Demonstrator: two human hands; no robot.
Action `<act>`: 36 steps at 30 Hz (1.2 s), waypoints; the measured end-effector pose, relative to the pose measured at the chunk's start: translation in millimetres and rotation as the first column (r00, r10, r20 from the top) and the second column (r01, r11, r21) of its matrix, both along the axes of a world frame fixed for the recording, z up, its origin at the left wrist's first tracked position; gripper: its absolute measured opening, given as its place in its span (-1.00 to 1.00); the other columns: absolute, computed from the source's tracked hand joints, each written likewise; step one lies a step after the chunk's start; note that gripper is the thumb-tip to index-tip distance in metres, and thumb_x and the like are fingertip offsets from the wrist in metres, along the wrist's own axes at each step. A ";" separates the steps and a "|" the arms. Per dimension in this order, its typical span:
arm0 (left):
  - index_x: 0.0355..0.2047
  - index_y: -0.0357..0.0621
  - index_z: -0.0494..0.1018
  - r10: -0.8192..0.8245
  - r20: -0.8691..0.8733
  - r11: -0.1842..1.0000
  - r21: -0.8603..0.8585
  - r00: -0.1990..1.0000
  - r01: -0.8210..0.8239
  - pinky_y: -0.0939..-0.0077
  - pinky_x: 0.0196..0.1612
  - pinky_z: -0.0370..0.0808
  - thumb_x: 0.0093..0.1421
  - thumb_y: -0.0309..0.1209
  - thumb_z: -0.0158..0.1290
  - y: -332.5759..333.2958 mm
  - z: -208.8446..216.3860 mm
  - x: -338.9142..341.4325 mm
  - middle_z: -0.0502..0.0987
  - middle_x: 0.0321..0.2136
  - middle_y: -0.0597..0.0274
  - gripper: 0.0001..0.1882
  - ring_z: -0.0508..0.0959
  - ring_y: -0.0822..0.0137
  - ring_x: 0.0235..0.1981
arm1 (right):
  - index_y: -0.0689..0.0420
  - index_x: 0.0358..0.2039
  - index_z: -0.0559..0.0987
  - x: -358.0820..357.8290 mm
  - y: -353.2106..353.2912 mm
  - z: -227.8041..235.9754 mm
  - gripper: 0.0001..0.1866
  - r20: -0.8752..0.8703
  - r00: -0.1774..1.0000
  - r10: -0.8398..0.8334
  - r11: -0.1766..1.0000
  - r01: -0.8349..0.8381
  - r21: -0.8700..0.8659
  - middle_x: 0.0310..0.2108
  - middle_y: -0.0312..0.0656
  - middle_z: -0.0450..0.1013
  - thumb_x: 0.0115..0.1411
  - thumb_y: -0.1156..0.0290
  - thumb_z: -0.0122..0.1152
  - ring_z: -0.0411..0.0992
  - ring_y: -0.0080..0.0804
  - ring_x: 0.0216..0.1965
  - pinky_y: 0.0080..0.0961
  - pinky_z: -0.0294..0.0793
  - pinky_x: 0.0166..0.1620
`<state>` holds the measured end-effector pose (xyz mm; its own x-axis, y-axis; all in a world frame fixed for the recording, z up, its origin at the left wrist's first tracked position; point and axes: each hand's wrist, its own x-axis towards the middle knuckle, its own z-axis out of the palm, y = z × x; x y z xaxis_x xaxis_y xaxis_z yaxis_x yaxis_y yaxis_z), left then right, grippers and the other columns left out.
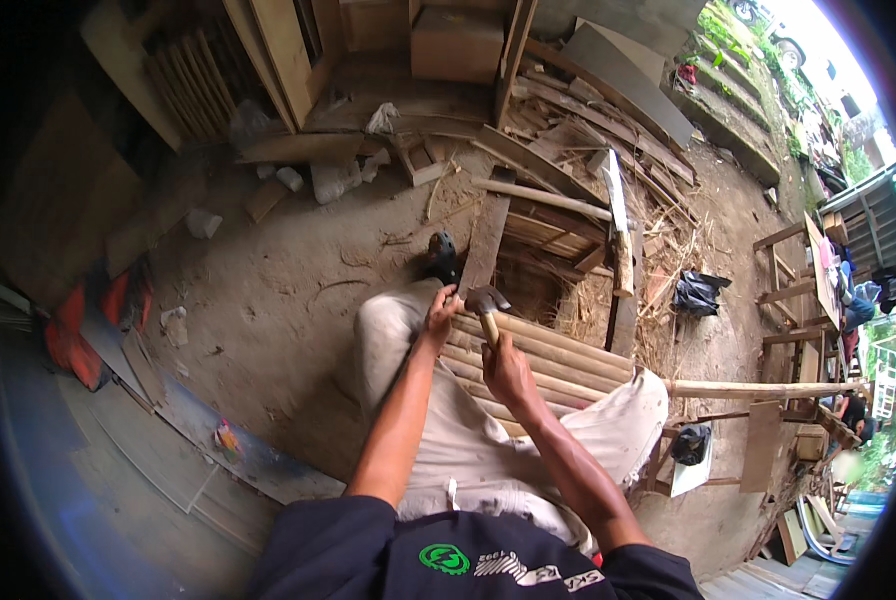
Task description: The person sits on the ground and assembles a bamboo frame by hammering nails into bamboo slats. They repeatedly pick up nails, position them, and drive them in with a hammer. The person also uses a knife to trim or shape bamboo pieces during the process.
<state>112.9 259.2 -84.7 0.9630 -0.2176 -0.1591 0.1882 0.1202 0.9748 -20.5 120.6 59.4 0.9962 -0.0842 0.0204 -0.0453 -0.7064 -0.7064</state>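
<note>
My right hand (508, 370) is closed round the wooden handle of a claw hammer (490, 326), its dark head upward beside my left hand. My left hand (441, 316) has its fingers pinched together at the left end of the bamboo slats, close to the hammer head. What lies between those fingers is too small to make out. Several round bamboo slats (538, 352) run side by side across my lap, between two dark wooden side rails. The left rail (486, 240) stretches away from me, past a bamboo crosspiece (543, 198). A dark shoe (442, 257) shows beside this rail.
Scrap boards and splinters (588, 120) are heaped beyond the frame. A black plastic bag (701, 293) lies on the dirt to the right. One long bamboo pole (768, 388) reaches rightward toward wooden benches. A cardboard box (457, 44) sits at the back, with orange bags (73, 340) far left.
</note>
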 end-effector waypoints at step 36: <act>0.11 -0.10 0.36 -0.109 -0.149 0.990 -0.102 0.983 0.094 0.48 0.25 0.09 0.34 -0.18 -0.12 8.6 26.4 -8.6 0.43 0.02 0.30 -0.59 0.30 0.43 0.13 | 0.30 -0.25 0.30 15.3 14.3 33.6 -0.69 -0.378 0.924 -0.059 0.996 0.030 -0.083 -0.48 0.32 0.49 0.34 0.25 -0.01 0.48 0.36 -0.40 0.14 0.41 -0.35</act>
<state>104.2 267.8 -58.3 0.9009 -0.3337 -0.2773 0.3505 0.1828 0.9186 -5.2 134.9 93.1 0.9258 -0.1413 -0.3506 -0.3321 -0.7471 -0.5759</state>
